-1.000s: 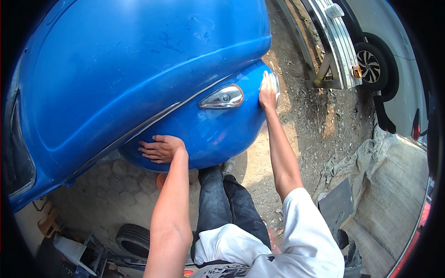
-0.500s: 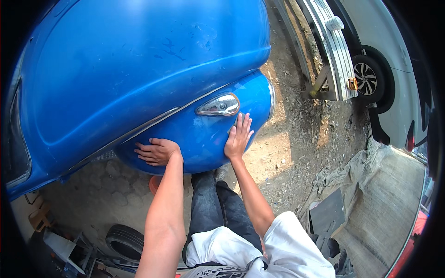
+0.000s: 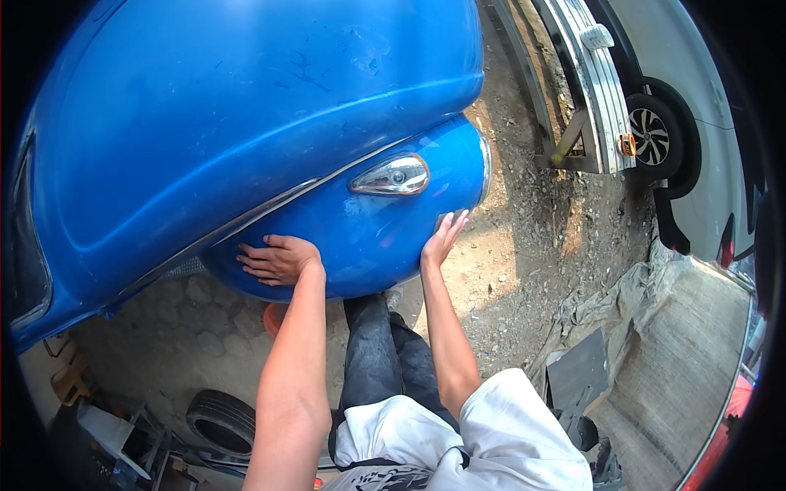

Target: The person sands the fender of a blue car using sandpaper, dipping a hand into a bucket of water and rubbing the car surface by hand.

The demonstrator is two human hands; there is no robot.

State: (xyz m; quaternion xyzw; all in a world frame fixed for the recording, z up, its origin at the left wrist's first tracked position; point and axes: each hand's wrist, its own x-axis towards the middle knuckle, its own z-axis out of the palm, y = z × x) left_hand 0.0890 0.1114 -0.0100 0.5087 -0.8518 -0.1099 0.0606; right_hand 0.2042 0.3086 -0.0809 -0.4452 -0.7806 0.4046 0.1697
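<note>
My left hand [image 3: 280, 260] lies flat on the lower side of a blue car fender [image 3: 352, 245], fingers spread and pointing left. At the fender's right edge rests my right hand [image 3: 443, 239], its fingers stretched out along the curve. A small greyish flat patch [image 3: 440, 222] shows beside those fingers; whether it is a loose piece under the hand cannot be made out. Above the hands, a chrome teardrop-shaped lamp [image 3: 391, 175] is set into the fender. The blue hood [image 3: 246, 106] rises beyond it, with dark scuffs on its paint.
A reddish bucket [image 3: 274, 317] stands under the fender by my legs. Behind at left lies a tyre [image 3: 219, 423]. To the right are a chrome bumper [image 3: 602, 90], a pale car with a wheel [image 3: 652, 135], gravelly ground [image 3: 524, 286] and a grey sheet [image 3: 679, 368].
My right hand has slid right and slightly down, from below the lamp to the fender's outer edge. The left hand keeps its place on the fender. The view has shifted slightly.
</note>
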